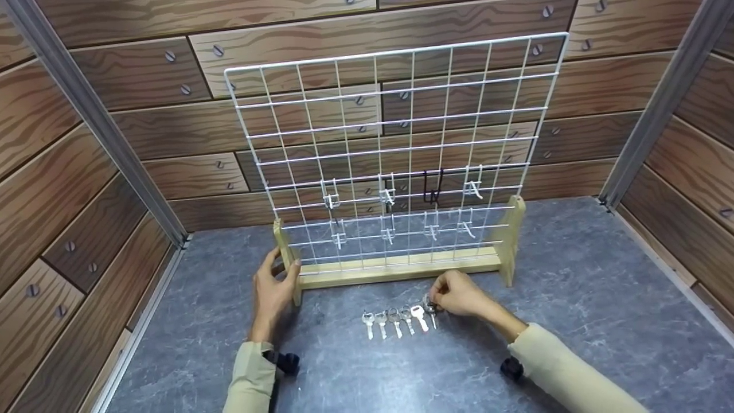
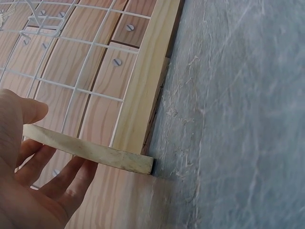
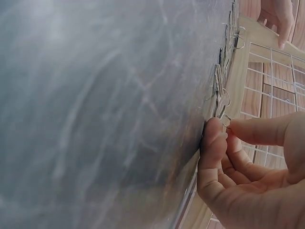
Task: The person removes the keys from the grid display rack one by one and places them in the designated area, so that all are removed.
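My left hand (image 1: 274, 295) holds the left wooden upright (image 2: 90, 149) of a grid display stand, thumb on the inner side and fingers on the outer. In front of the stand, several metal keys (image 1: 395, 324) lie in a row on the grey surface. At the row's right end my right hand (image 1: 461, 295) pinches the wire ring (image 3: 225, 125) of the last key (image 1: 433, 320) between thumb and fingertips. That key's head is partly hidden by the fingers. The other keys also have small rings, seen edge-on in the right wrist view.
A white wire grid (image 1: 395, 137) rises from the wooden base bar (image 1: 401, 268). Two rows of hooks hang on it, mostly white, such as the upper right hook (image 1: 473, 188), plus one dark hook (image 1: 432, 192). Wood-patterned walls (image 1: 143, 132) enclose the back and sides.
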### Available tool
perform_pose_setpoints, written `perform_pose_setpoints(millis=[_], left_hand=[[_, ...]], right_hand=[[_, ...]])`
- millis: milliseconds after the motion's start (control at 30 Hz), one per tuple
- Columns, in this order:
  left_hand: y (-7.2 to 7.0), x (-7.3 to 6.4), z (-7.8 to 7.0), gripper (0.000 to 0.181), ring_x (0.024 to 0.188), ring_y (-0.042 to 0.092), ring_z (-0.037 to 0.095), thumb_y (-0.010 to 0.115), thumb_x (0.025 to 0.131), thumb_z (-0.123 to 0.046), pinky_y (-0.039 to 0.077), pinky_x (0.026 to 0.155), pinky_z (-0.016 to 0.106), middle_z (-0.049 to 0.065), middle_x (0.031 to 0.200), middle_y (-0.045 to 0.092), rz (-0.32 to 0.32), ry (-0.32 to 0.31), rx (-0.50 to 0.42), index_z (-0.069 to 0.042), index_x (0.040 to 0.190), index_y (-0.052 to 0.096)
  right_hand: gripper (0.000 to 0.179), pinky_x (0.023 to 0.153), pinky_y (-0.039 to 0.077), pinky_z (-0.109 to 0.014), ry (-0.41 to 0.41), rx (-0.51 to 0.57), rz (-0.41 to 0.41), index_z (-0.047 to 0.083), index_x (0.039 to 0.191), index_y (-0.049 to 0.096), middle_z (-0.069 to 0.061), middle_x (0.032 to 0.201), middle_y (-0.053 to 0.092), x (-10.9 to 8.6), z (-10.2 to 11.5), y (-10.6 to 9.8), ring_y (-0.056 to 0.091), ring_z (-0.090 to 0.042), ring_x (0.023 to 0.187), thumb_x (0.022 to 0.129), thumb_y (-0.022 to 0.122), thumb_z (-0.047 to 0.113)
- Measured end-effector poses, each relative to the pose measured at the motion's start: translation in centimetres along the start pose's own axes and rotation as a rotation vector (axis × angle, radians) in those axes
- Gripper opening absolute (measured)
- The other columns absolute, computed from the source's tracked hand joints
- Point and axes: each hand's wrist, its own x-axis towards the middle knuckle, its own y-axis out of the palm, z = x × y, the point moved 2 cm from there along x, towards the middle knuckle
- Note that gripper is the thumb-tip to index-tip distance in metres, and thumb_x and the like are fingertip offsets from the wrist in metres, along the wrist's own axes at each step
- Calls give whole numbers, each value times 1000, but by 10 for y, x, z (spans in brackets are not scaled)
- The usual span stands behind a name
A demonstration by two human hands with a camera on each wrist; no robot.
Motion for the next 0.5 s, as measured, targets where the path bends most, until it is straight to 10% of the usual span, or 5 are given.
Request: perform_pose_setpoints(millis=[500], left_hand=[[-1,1,-1,51,120,71,45,76,99,-12,62,99,54,23,144,65,-1,-15,11,-3,147,61]], right_hand=[[11,62,52,-25,-72,-77,-26,2,79,77,-1,72,70,0,6,0,56,-10,66,81,70,-7]])
